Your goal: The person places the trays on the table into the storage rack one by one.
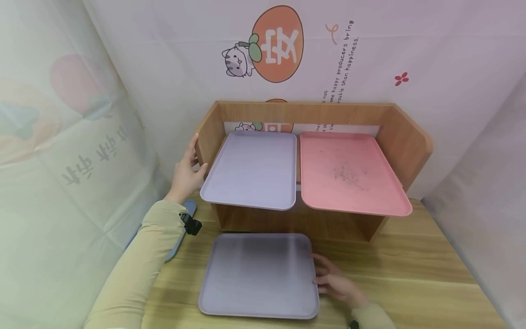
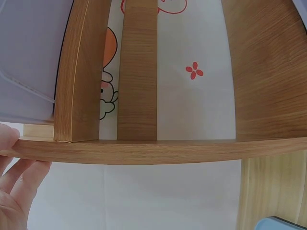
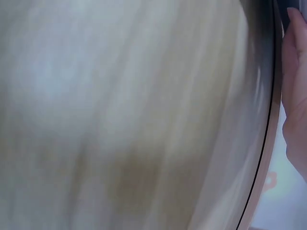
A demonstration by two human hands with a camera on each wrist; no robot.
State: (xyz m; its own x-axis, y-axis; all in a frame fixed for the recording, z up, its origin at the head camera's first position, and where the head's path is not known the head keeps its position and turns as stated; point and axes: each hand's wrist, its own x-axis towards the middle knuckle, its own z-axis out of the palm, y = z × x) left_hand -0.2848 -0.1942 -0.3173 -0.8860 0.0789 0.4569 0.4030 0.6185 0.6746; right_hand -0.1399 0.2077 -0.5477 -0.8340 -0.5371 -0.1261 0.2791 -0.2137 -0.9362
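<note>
In the head view my left hand [image 1: 186, 176] grips the left side panel of a wooden shelf [image 1: 304, 113]. The left wrist view shows the thumb [image 2: 7, 136] on one face of the panel and fingers [image 2: 26, 184] on the other. Down on the right, my right hand [image 1: 337, 281] holds the right rim of a pale purple tray [image 1: 259, 276] in front of the shelf. Another pale purple tray [image 1: 252, 171] lies on the shelf's upper board, beside a pink tray [image 1: 349, 173] with dark scuffs. Both upper trays jut out over the front edge.
A wood-grain table [image 1: 419, 269] carries the shelf. Partly behind my left forearm lies a blue flat object [image 1: 181, 242]. Printed white cloth [image 1: 164, 55] hangs close behind the shelf and along both sides.
</note>
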